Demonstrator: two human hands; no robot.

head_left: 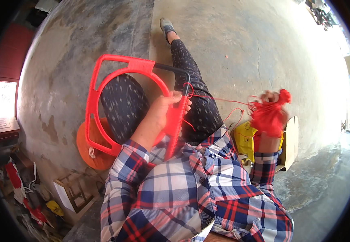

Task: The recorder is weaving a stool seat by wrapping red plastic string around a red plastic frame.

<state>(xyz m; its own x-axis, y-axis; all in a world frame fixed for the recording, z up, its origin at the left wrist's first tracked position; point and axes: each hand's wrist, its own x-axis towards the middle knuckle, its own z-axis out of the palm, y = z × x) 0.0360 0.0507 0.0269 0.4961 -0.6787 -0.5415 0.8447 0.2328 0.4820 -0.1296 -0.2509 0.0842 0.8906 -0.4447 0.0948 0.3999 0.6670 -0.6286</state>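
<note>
A square frame (90,101) with a round ring inside rests over my lap, mostly wrapped in red cord. Its far right corner (179,69) is bare black tube. My left hand (167,107) is closed around the frame's wrapped right side, just below that bare stretch. Out to the right, my right hand (270,97) grips a bundle of red cord (267,117), its fingers partly hidden and blurred. A thin red strand (219,99) runs from the bundle to the frame beside my left thumb. A short loose end hangs below it.
A yellow bag (244,139) and an open cardboard box (291,141) stand beneath my right forearm. An orange round seat (87,151) is at the left, near a wooden frame piece (73,191). Cluttered items lie at the lower left. Concrete floor (231,36) stretches ahead.
</note>
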